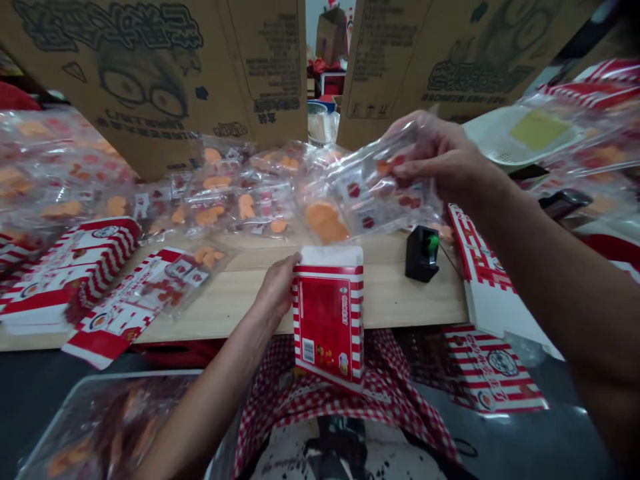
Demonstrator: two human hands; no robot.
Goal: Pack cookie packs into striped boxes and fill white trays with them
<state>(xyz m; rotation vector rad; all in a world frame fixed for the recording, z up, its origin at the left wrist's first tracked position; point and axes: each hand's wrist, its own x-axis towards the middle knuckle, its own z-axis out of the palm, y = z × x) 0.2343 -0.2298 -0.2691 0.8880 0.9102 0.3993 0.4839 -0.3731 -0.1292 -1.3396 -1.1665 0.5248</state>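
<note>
My left hand [278,287] is closed on the upper left edge of a red-and-white striped box [327,313], which stands upright at the table's front edge with its white top end facing up. My right hand [440,150] pinches one end of a clear plastic bag [370,193]. Inside the bag are an orange piece, small printed packets and several small red-orange pieces. The bag hangs tilted just above the box, its lower left end close to the box top. Whether the two touch, I cannot tell.
Many similar clear bags [215,193] lie along the back of the wooden table. Flat striped boxes [75,273] are stacked on the left. A black tape dispenser [423,253] stands right of the box. Large cardboard cartons [165,73] wall off the back. A white basket [520,133] is at right.
</note>
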